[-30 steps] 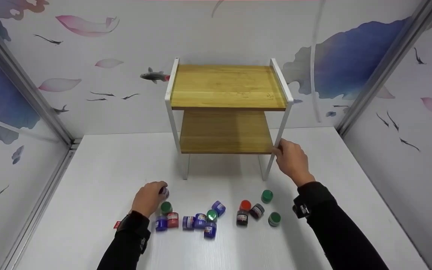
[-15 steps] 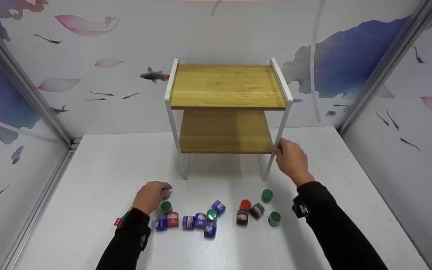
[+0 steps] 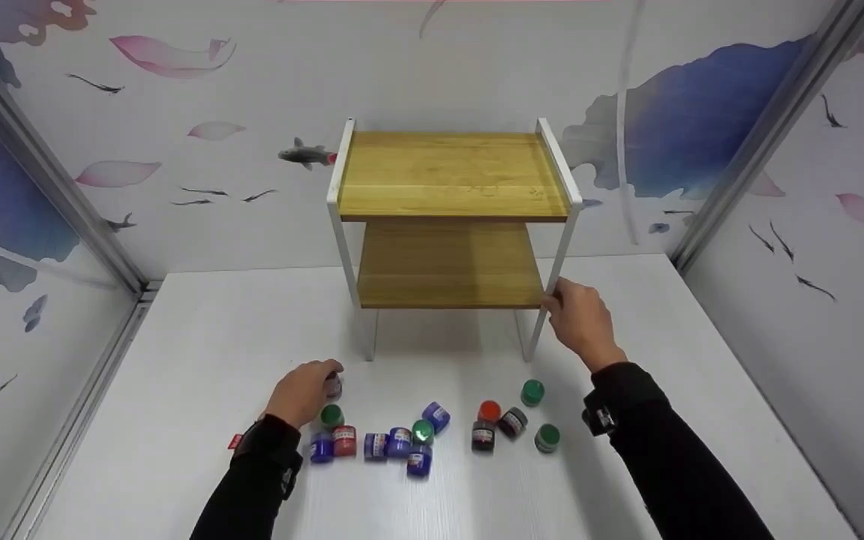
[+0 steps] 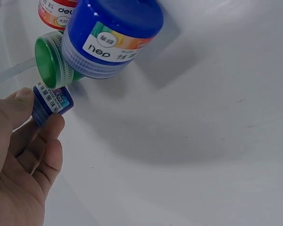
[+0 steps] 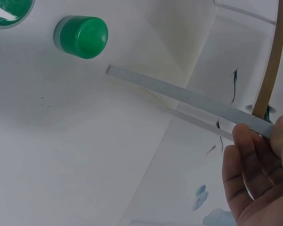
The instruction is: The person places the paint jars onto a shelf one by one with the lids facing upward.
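My left hand (image 3: 325, 381) pinches a small blue paint jar (image 3: 333, 385) at the left end of a cluster of jars on the white table (image 3: 199, 352). In the left wrist view my left hand (image 4: 40, 114) holds that blue jar (image 4: 52, 100) between thumb and forefinger, beside a green-lidded jar (image 4: 51, 62) and a larger-looking blue jar (image 4: 111, 35). Whether the held jar is off the table I cannot tell. My right hand (image 3: 558, 298) grips the front right leg (image 3: 544, 322) of a two-tier wooden shelf (image 3: 451, 176). In the right wrist view the fingers (image 5: 247, 155) curl round the white leg (image 5: 188, 96).
Several jars lie scattered in front of the shelf: blue ones (image 3: 400, 442), a red one (image 3: 489, 410), dark ones (image 3: 512, 422) and green ones (image 3: 532, 391), the last also in the right wrist view as a green jar (image 5: 81, 36). Patterned walls enclose the table on three sides.
Very little has moved. My left hand's fingers have shifted slightly round the small jar. My right hand has stayed on the shelf leg.
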`<state>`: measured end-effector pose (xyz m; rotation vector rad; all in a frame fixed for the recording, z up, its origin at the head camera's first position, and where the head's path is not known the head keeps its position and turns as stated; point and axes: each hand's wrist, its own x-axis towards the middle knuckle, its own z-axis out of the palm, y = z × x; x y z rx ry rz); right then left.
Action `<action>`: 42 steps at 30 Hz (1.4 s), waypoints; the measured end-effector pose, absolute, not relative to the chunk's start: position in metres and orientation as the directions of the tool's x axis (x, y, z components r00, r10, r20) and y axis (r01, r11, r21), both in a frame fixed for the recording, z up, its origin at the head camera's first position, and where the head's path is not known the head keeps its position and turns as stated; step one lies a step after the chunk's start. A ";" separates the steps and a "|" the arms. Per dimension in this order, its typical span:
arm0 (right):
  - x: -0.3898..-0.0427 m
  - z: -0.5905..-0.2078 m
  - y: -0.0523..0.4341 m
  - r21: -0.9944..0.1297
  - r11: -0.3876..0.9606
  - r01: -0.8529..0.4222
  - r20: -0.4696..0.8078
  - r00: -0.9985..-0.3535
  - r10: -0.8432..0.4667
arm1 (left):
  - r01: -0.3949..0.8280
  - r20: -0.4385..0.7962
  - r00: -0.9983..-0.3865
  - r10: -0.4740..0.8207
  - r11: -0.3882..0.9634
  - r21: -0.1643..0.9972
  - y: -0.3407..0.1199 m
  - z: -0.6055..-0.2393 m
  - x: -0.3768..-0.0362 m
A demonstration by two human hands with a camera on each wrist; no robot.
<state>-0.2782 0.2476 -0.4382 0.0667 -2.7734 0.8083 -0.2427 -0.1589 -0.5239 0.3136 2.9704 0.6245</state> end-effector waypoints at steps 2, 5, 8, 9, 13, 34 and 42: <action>-0.278 -0.438 0.248 -0.526 0.843 -0.112 0.254 -0.967 0.030 | 0.185 -0.042 -0.974 0.222 0.891 0.414 -0.158 -0.521 -0.244; -0.278 -0.437 0.248 -0.532 0.840 -0.105 0.252 -0.967 0.038 | 0.192 -0.040 -0.972 0.231 0.883 0.427 -0.156 -0.515 -0.246; -0.278 -0.436 0.247 -0.530 0.843 -0.092 0.233 -0.972 0.040 | 0.192 -0.057 -0.969 0.241 0.874 0.447 -0.155 -0.508 -0.246; -0.278 -0.435 0.246 -0.525 0.846 -0.089 0.226 -0.973 0.038 | 0.190 -0.065 -0.967 0.245 0.872 0.452 -0.155 -0.506 -0.246; -0.278 -0.434 0.245 -0.500 0.862 -0.084 0.214 -0.976 0.029 | 0.173 -0.106 -0.962 0.252 0.862 0.476 -0.153 -0.500 -0.246; -0.278 -0.429 0.242 -0.497 0.866 -0.047 0.151 -0.988 0.033 | 0.212 -0.186 -0.930 0.317 0.877 0.431 -0.122 -0.464 -0.254; -0.278 -0.429 0.244 -0.481 0.875 -0.048 0.152 -0.988 0.030 | 0.228 -0.232 -0.910 0.345 0.881 0.415 -0.106 -0.439 -0.256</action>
